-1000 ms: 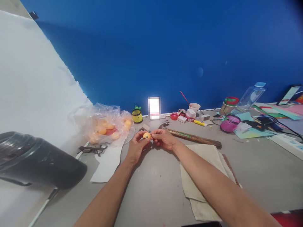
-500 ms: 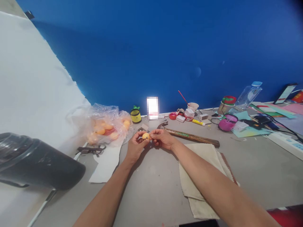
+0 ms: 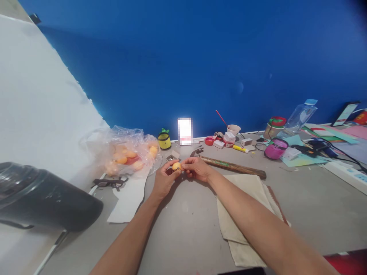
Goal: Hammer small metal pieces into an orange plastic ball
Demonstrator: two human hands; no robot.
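My left hand (image 3: 165,179) has its thumb and fingers closed around a small orange ball (image 3: 176,166), above the middle of the table. Several dark dots sit in a row on the ball's near side. From the right, my right hand (image 3: 196,169) meets the ball with thumb and index finger pinched together; whatever lies between those fingertips is too small to make out. Just behind my left hand is a small open box (image 3: 172,157) with small things in it. A claw hammer (image 3: 232,165) with a wooden handle lies behind and right of my right hand.
At left are a clear plastic bag of orange balls (image 3: 126,154), glasses (image 3: 110,182), white paper (image 3: 127,204) and a large dark bottle (image 3: 51,196). A folded beige cloth (image 3: 233,225) lies under my right forearm. Small boxes (image 3: 219,144), a cup (image 3: 234,130) and a power strip (image 3: 348,172) stand rightward.
The ball has turned slightly in my left fingers and sits a touch lower. Both hands stay almost in place, and the things around them have not moved.
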